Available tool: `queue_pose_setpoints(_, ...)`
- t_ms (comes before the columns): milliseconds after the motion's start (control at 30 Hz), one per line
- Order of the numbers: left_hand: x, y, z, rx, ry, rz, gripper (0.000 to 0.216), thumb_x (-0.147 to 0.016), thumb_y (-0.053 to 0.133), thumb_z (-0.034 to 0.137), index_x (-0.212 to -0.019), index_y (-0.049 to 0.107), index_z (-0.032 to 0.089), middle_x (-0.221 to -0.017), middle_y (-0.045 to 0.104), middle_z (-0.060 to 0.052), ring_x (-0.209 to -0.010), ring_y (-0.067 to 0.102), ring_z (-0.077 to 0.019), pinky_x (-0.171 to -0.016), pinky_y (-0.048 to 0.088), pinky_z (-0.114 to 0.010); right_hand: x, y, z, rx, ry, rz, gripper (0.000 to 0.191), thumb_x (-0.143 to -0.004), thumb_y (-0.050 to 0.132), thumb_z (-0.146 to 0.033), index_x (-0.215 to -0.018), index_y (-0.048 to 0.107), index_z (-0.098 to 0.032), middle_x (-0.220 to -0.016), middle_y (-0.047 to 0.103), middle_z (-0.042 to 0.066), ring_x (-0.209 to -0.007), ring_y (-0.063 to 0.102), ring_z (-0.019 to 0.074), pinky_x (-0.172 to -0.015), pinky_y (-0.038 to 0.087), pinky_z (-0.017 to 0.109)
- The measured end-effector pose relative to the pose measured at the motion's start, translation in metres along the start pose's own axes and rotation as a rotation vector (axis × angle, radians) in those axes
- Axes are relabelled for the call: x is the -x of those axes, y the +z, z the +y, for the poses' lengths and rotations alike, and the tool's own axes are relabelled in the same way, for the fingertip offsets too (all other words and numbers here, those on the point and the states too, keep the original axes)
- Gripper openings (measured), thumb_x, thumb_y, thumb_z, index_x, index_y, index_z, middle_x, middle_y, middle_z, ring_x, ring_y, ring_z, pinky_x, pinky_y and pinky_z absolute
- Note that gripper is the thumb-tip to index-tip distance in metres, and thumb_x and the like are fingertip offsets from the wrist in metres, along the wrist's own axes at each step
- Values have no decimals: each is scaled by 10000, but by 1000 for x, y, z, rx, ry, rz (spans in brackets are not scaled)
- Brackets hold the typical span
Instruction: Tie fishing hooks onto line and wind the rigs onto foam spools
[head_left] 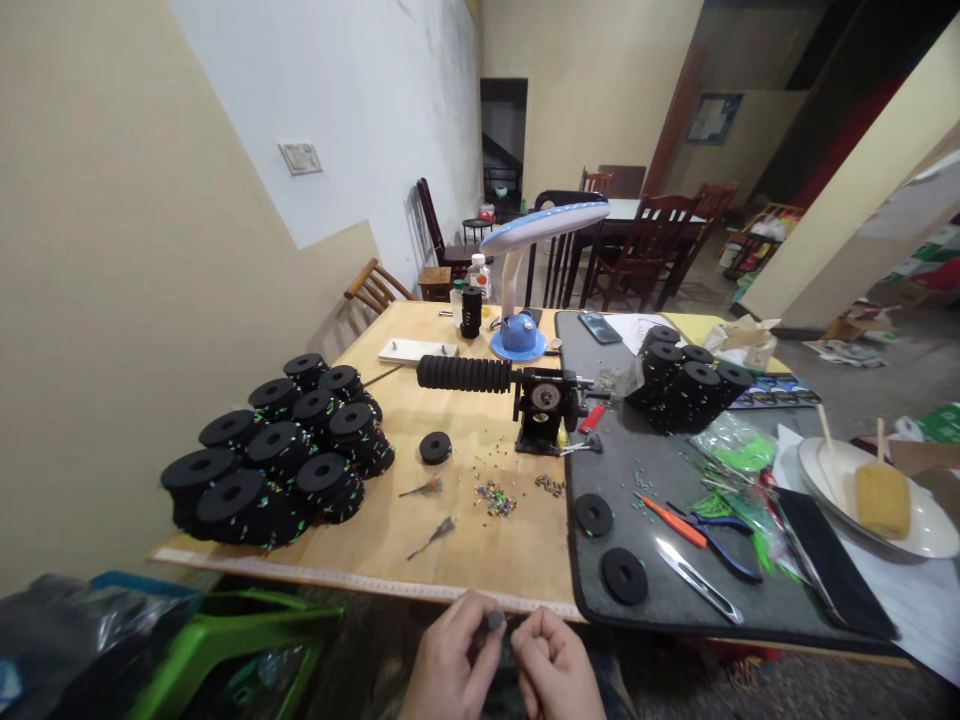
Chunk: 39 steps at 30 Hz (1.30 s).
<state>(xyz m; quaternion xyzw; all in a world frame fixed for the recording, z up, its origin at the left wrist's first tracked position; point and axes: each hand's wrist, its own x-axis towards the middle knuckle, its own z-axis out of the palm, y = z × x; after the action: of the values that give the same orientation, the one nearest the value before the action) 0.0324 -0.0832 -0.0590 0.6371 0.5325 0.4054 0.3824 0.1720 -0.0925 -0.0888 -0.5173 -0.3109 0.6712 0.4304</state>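
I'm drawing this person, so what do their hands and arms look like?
The left hand and right hand are bare, with no gloves and no rings that I can see. The picture ends near the wrists, so no sleeves show.

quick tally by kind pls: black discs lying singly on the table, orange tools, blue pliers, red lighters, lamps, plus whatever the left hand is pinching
Single discs: 3
Orange tool: 1
Blue pliers: 1
Red lighter: 1
Lamp: 1
Grey piece in the left hand: 1
Total: 8
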Motion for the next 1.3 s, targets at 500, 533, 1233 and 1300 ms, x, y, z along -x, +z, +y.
queue_pose_setpoints(500, 1, -6, 6, -71, 66, -113, 201, -907, 500, 270, -780, 649, 222, -698, 630, -42, -629, 566, -182, -603, 406, -243, -3, -1, 0, 25, 2, -22, 627, -586, 643, -813, -684, 476, -217, -290, 392, -137, -252, 221, 31, -305, 147, 140)
queue_pose_setpoints(533, 1, -6, 6, -74, 60, -124, 205, -909, 494, 269, -781, 647, 221, -704, 629, -44, -632, 564, -182, -608, 406, -244, -3, 0, -2, 32, 5, -29, 626, -590, 645, -809, -701, 482, -215, -293, 400, -136, -252, 224, 32, -304, 154, 139)
queue_pose_setpoints(1233, 1, 6, 0, 143, -138, -163, 80, -811, 570, 172, -731, 579, 173, -671, 556, -3, -630, 512, -151, -599, 416, -207, -5, -9, -6, -45, -108, -10, 518, -736, 664, -678, -679, 469, -201, -377, 313, -150, -357, 177, 37, -394, 112, 185)
queue_pose_setpoints(1300, 0, 7, 0, 115, -141, -158, 99, -822, 559, 187, -725, 573, 173, -652, 539, 7, -608, 494, -143, -583, 401, -206, -5, -9, -6, -44, -110, -22, 521, -733, 663, -682, -675, 457, -207, -381, 305, -153, -351, 173, 35, -388, 103, 185)
